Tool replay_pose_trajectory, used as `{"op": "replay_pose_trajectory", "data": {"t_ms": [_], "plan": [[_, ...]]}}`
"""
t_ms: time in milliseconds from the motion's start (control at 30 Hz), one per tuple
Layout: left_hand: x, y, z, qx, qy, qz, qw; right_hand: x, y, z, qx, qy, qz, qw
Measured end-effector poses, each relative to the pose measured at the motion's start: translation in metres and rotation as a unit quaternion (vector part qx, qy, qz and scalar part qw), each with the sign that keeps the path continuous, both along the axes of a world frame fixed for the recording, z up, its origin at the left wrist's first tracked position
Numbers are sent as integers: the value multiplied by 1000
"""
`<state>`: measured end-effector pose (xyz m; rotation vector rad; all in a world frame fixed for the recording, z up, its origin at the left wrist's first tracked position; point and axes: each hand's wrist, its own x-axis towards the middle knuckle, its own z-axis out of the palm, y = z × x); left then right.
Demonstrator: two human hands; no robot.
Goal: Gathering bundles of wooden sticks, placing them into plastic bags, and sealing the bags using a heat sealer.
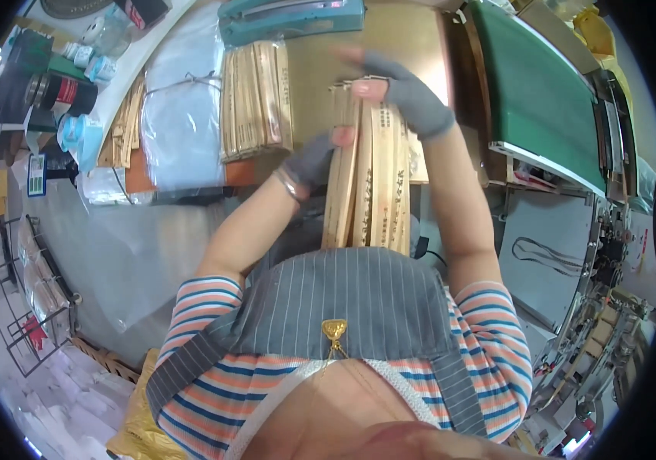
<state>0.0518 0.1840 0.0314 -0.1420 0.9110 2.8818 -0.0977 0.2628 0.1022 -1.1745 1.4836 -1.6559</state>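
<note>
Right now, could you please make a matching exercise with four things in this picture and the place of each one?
Things:
1. bundle of long flat wooden sticks
2. stack of clear plastic bags
3. teal sealing machine
4. green conveyor belt

Places:
A. along the right side of the bench
B. at the far edge, top centre
C. held between left hand and right hand
D. lying on the bench, left of the packed sticks

Pairs: 1-C, 2-D, 3-B, 4-A

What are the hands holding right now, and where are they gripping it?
A bundle of long wooden sticks. The left hand grips its left edge near the upper half; the right hand clasps the top end.
</note>
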Motion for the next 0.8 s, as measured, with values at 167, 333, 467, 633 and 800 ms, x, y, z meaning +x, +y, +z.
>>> {"op": "replay_pose_trajectory", "data": {"t_ms": [167,333,467,633,800], "plan": [[2,6,-17,-300,94,243,918,-6,0,-55,12,-258,237,937],[2,-36,77,-315,27,311,896,14,6,-45,27,-401,202,893],[10,16,89,-789,179,205,551,0,-10,-93,-7,-205,84,975],[46,21,15,-593,63,445,668,66,52,-46,-24,-486,104,868],[86,49,6,-694,149,219,670,107,131,-91,240,-398,-4,886]]}}
